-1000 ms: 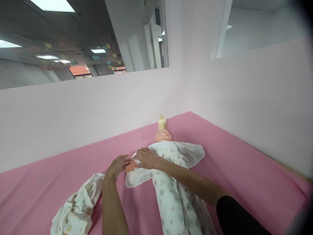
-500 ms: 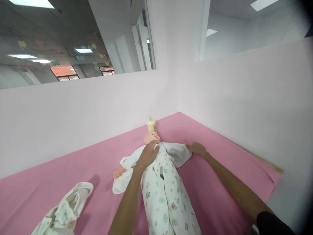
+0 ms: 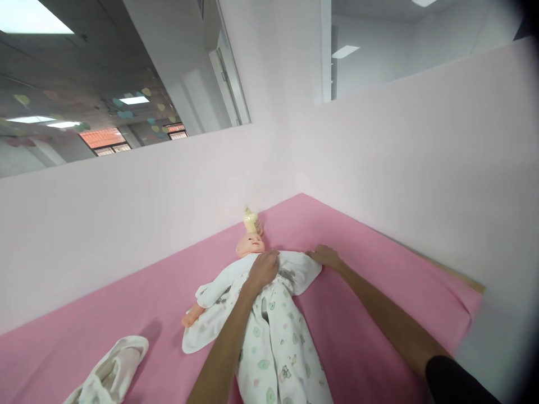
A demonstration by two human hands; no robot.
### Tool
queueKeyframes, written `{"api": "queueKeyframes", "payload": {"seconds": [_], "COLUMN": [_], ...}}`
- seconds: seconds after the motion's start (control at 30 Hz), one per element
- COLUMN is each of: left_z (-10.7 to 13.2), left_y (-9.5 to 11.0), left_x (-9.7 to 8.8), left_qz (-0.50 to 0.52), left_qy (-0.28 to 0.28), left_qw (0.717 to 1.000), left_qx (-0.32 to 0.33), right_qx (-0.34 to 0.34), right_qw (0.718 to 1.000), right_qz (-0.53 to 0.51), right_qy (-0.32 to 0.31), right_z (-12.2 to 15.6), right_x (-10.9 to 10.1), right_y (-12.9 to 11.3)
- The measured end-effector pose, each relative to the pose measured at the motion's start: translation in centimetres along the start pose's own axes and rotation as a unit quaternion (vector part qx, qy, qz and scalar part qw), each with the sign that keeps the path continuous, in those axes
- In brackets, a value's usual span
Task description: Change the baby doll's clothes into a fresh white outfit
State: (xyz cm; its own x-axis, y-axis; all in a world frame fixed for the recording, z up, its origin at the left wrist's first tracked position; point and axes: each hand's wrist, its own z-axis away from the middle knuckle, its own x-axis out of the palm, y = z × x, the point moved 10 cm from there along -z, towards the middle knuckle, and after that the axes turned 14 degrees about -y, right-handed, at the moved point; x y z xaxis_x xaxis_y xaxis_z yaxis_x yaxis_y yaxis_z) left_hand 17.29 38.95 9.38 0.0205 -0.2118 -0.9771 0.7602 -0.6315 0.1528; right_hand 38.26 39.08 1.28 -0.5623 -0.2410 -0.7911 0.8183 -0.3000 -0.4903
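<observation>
Since 0.5 s ago: left hand [image 3: 263, 267] has closed tighter on the chest cloth of the doll [image 3: 252, 306], knuckles bunched; right hand [image 3: 323, 256] has barely shifted along the sleeve end. Since 1 s ago both hands have left the doll's bare arm, which now pokes out alone.

Doll lies on its back on the pink mat [image 3: 379, 292], dressed in a white printed sleepsuit [image 3: 273, 348]. Long axis runs near to far, head toward the mat's far corner, legs toward the wearer. Bottle [image 3: 251, 221] stands just beyond the head, touching or nearly so.

Left hand sits on the doll's upper chest, just below the chin, clenched on fabric. Right hand rests at the tip of the doll's sleeve on that side, fingers curled onto the cloth; whether it pinches or only presses, cannot tell. 1 spare garment [image 3: 107, 376] lies crumpled well left of the doll, apart from both hands.
</observation>
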Motion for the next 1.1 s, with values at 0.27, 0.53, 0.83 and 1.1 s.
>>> {"api": "queueKeyframes", "payload": {"seconds": [0.27, 0.53, 0.83, 1.1], "left_z": [0.6, 1.4, -1.4, -6.0], "left_y": [-0.4, -0.5, 2.2, 6.0], "left_x": [0.1, 0.6, 1.3, 3.6], "left_qz": [-0.007, -0.046, -0.099, -0.113], "left_qy": [-0.011, -0.072, -0.092, -0.105], "left_qw": [0.999, 0.995, 0.990, 0.988], "left_qx": [-0.029, -0.042, -0.039, 0.024], "right_qx": [-0.033, 0.089, 0.060, -0.075], "right_qw": [0.994, 0.969, 0.979, 0.994], "right_qz": [-0.030, -0.081, -0.052, -0.076], "right_qy": [0.097, 0.216, 0.186, 0.017], "right_z": [-0.3, 1.0, 1.5, 1.2], "right_x": [-3.4, -10.1, -6.3, -1.4], "right_y": [-0.3, 9.0, 5.1, -0.5]}}
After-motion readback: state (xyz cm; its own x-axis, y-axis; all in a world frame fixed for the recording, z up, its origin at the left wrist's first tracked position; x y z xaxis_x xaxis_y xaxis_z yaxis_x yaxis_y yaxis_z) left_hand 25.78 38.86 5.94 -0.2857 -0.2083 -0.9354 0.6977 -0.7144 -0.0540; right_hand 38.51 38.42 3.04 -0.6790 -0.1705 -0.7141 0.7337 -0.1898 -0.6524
